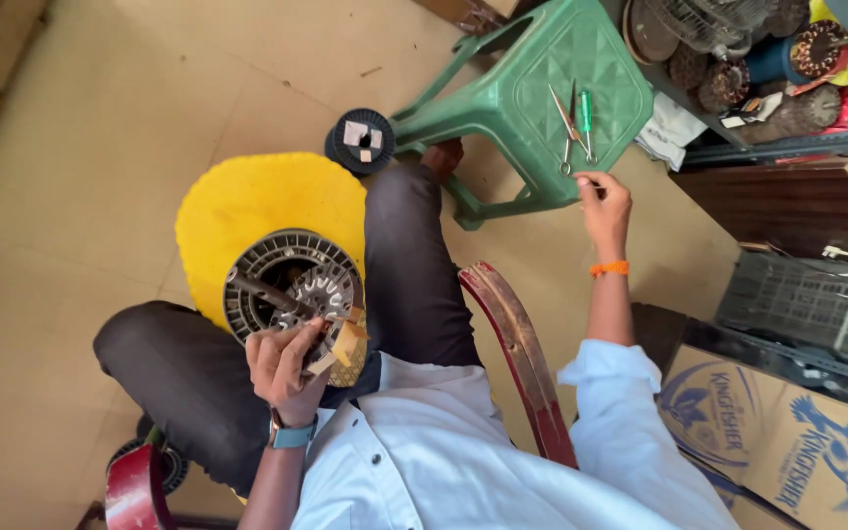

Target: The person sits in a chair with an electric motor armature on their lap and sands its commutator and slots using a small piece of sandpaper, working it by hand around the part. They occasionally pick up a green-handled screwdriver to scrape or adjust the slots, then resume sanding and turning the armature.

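We see even, bright daylight on the floor (100, 147), soft shadows beneath the green stool (532, 88), sharp focus centrally, and wide-angle stretching at the edges.

head view: single camera worn on the head, facing steeply down over the wearer's own chest and lap, close to the left hand (282, 368); takes in the floor (100, 147), green stool (542, 98) and shelf (787, 147) ahead. no second view.

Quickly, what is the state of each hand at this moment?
Left hand: closed, grip on the round metal motor part on the lap.
Right hand: at the green stool edge near the scissors; fingers curled, whether it holds something cannot be told.
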Available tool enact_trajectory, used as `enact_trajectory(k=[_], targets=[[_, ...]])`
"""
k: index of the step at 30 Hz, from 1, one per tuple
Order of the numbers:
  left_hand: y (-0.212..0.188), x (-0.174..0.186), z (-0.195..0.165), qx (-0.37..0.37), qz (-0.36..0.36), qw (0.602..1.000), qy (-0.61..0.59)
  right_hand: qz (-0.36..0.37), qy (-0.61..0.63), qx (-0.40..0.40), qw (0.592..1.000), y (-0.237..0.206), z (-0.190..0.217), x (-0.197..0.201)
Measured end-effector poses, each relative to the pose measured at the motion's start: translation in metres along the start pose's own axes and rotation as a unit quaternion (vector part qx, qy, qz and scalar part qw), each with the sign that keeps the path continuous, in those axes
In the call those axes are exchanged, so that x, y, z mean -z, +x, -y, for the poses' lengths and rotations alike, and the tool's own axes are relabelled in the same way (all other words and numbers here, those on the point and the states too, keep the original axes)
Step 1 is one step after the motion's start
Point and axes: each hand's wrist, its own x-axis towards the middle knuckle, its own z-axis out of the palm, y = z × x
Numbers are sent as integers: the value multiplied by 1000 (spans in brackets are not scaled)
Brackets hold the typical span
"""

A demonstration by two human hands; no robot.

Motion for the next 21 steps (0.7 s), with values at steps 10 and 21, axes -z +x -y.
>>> enact_trajectory(k=[10,21], targets=[[0,-12,-15,2,8,999,42,-93,-104,188,972,127,-6,-28],[3,-1,-14,16,-27,1000,5,99,341,-65,933,81,-27,6]])
